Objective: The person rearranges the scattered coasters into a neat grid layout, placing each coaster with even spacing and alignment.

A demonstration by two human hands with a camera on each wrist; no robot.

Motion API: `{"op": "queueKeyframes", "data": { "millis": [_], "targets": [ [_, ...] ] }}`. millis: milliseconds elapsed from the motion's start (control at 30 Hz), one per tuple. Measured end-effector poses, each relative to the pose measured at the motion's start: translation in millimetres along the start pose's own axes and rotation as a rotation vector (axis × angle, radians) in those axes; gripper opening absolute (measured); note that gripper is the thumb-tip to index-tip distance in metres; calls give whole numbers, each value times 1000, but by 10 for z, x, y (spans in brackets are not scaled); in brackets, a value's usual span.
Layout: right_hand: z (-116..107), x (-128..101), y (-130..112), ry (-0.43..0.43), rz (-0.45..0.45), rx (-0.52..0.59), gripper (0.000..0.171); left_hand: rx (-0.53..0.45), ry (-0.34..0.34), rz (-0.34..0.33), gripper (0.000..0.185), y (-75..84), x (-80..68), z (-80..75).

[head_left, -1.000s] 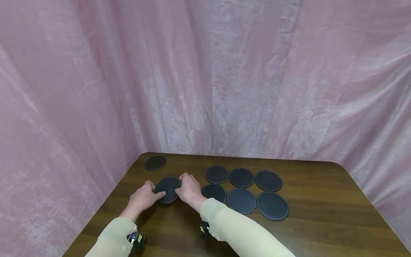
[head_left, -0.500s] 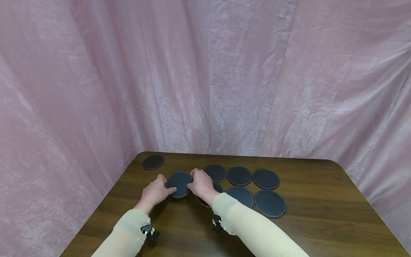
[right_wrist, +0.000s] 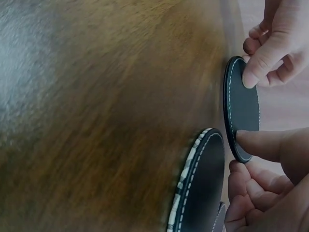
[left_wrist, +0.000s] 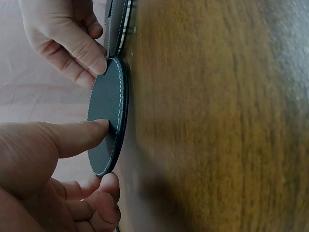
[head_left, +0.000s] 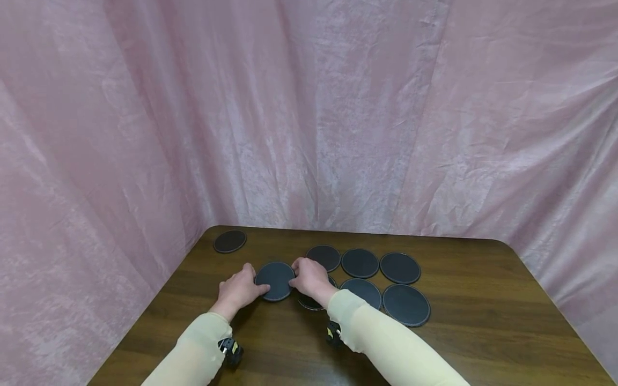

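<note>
Both hands hold one round dark coaster [head_left: 275, 281], its rim edged with pale stitching. My left hand [head_left: 238, 292] pinches its left side, thumb on top and fingers beneath, as the left wrist view shows. On the opposite side my right hand [head_left: 311, 279] grips the edge the same way, thumb over the face. The coaster hangs close over the table, flat side up. Just right of it lies another coaster [head_left: 311, 303] with a patterned lower layer at its edge, partly covered by my right hand and wrist.
Several more dark coasters lie in two rows to the right, among them a back-row coaster [head_left: 359, 263] and a front-row coaster [head_left: 406, 305]. A lone coaster [head_left: 230, 242] lies near the far left corner of the wooden table [head_left: 483, 305]. Pink curtains [head_left: 309, 118] hang behind.
Both hands have carried the held coaster rightward, up beside the front row of coasters, with a smaller shift in the last half second. The other coasters stay put.
</note>
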State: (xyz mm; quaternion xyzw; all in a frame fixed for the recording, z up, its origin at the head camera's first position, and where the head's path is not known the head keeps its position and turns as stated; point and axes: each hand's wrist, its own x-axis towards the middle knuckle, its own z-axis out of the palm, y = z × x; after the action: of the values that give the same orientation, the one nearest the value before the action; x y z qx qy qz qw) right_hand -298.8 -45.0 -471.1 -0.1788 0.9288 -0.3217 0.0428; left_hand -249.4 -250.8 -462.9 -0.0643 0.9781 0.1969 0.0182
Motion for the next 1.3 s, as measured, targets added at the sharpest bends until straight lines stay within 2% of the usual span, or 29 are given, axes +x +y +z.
{"op": "queueKeyframes", "data": {
  "millis": [533,867,1300],
  "targets": [
    [-26,-35,23,-74,-9,41,40,61,-26,17,50,10,-34,18],
    [-25,-37,59,-84,-58,2,37,93,-27,37,46,51,-78,19],
    [-21,-59,58,-83,-71,-15,37,96,-23,47,47,38,-86,35]
  ]
}}
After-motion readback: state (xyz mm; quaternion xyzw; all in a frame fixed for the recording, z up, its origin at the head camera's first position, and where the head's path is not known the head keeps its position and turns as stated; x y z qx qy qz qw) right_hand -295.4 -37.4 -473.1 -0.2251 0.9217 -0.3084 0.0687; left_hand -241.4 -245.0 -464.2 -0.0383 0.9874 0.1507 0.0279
